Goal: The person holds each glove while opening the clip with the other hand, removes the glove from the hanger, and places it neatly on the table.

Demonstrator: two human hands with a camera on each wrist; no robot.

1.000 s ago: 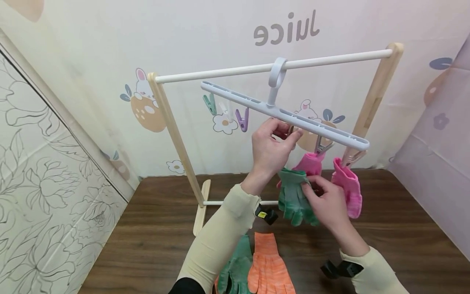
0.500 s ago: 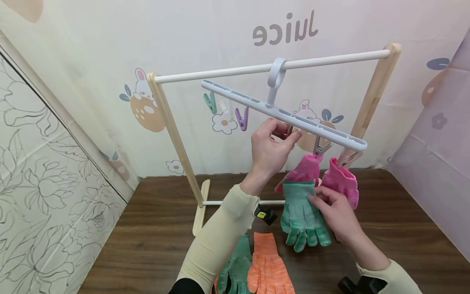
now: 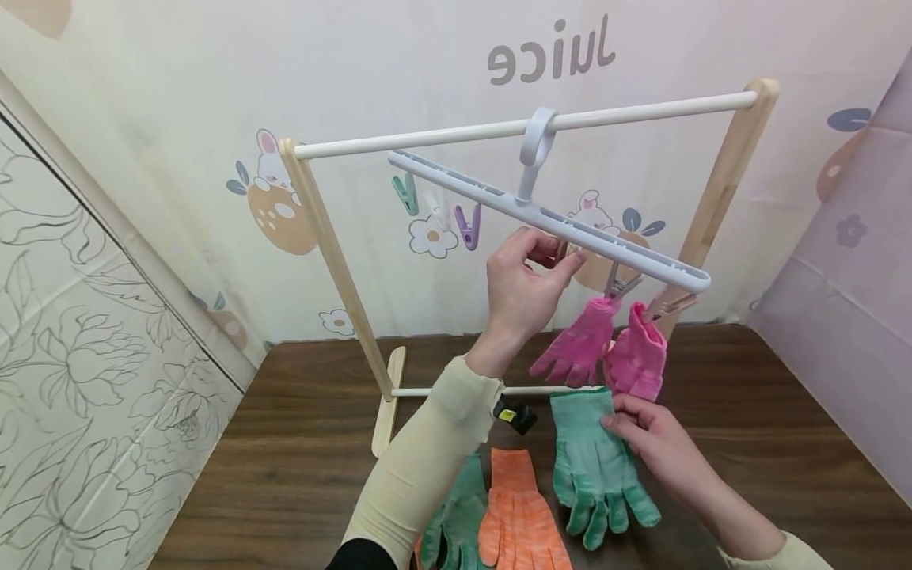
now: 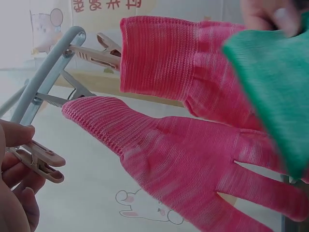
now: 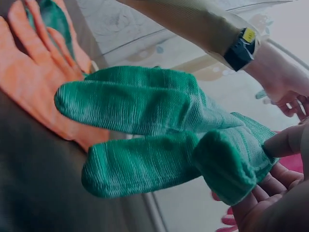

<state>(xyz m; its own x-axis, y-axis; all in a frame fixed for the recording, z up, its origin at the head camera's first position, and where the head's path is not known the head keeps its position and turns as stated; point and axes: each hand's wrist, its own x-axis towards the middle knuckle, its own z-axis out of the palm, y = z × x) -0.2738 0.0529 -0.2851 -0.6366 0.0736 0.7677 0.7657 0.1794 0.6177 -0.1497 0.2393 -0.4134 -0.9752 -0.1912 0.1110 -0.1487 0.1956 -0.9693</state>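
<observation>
A pale blue clothes hanger (image 3: 627, 255) hangs tilted from the rack's white rod, with clothespins along it. Just under its bar, my left hand (image 3: 518, 277) pinches a beige clothespin (image 4: 46, 163), whose jaws look closed in the left wrist view. My right hand (image 3: 666, 447) holds a green glove (image 3: 597, 467) by its cuff edge, between thumb and fingers; the glove's fingers dangle downward. Right of the left hand, a pink glove (image 3: 580, 340) hangs from one clothespin and a second pink glove (image 3: 636, 355) from another.
On the wooden table (image 3: 299, 475), an orange glove (image 3: 520, 507) and another green glove (image 3: 459, 514) lie near the front. A green clothespin (image 3: 406, 194), a white one and a purple clothespin (image 3: 468, 227) hang on the hanger's left. The wooden rack post (image 3: 727, 198) stands at right.
My right hand has lowered the green glove toward me, away from the pink gloves, which have swung into fuller view. My left hand stays at the clothespin.
</observation>
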